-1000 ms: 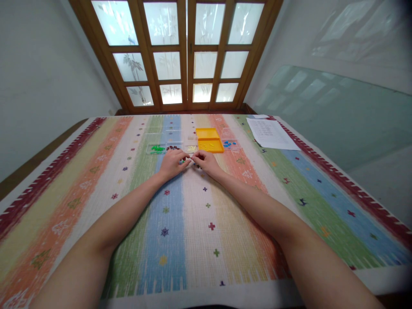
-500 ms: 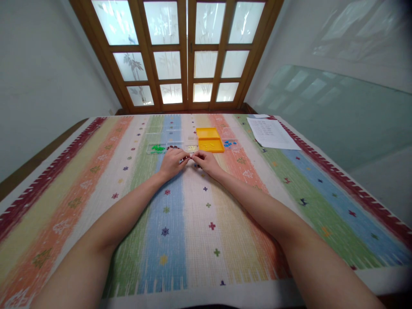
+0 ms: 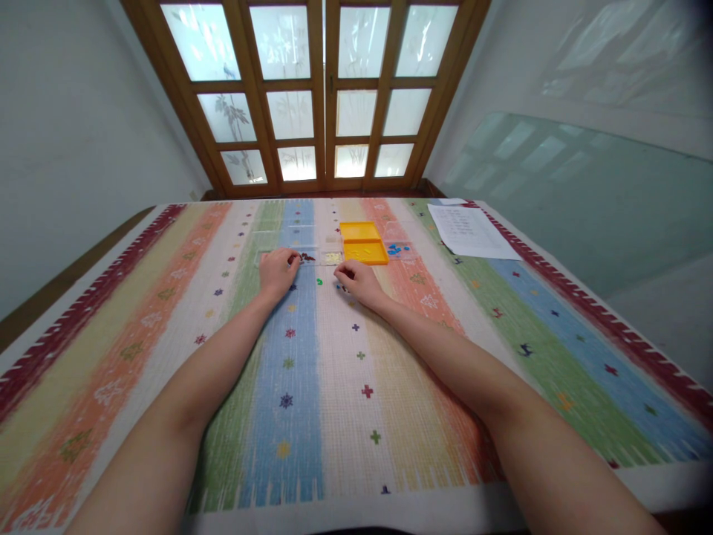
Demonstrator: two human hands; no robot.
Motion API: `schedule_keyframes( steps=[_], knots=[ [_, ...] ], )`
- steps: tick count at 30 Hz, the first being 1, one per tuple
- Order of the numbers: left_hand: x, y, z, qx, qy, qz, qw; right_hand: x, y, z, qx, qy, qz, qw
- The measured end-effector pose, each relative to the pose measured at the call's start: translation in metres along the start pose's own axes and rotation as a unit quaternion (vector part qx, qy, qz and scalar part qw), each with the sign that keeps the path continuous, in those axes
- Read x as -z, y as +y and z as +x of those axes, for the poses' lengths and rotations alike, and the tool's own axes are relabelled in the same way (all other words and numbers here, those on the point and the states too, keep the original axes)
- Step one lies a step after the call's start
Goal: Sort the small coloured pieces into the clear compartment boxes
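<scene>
My left hand [image 3: 277,272] is over the clear boxes on the left, its fingers curled, with the fingertips at a box of small dark-brown pieces [image 3: 307,257]. It hides most of the box with the green pieces. My right hand [image 3: 360,283] rests on the cloth before the yellow box [image 3: 365,253], thumb and forefinger pinched; whatever lies between them is too small to make out. Between the hands lies a small green piece [image 3: 319,281]. Just under the right fingers show a tiny blue piece [image 3: 337,287] and some dark ones.
A clear box of pale pieces [image 3: 333,258] stands left of the yellow box, whose lid is raised. Blue pieces [image 3: 395,250] sit in a clear box to its right. Printed paper [image 3: 472,231] lies at the back right on the striped tablecloth [image 3: 345,416].
My left hand has moved away from my right hand, leftward to the boxes. The green piece between them now shows, and the green pieces' box is covered. The right hand has barely moved.
</scene>
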State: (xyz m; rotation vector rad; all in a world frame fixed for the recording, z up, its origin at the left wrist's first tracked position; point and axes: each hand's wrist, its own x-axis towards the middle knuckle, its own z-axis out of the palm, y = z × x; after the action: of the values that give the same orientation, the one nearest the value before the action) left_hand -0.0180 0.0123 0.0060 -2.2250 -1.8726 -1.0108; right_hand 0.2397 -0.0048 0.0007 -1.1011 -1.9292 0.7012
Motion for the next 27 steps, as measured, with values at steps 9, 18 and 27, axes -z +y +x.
schedule_keyframes(
  steps=[9,18,27],
  knots=[
    [-0.007,-0.008,0.005,0.043,-0.005,0.024,0.999,-0.001,-0.004,-0.001,0.017,-0.01,-0.01,1.0],
    [0.0,-0.001,0.004,0.057,-0.037,0.026,0.997,0.001,0.003,0.001,0.017,0.008,-0.019,1.0],
    [0.0,0.036,-0.011,-0.223,-0.151,-0.045,0.962,0.014,0.022,0.011,-0.029,0.078,-0.044,0.996]
  ],
)
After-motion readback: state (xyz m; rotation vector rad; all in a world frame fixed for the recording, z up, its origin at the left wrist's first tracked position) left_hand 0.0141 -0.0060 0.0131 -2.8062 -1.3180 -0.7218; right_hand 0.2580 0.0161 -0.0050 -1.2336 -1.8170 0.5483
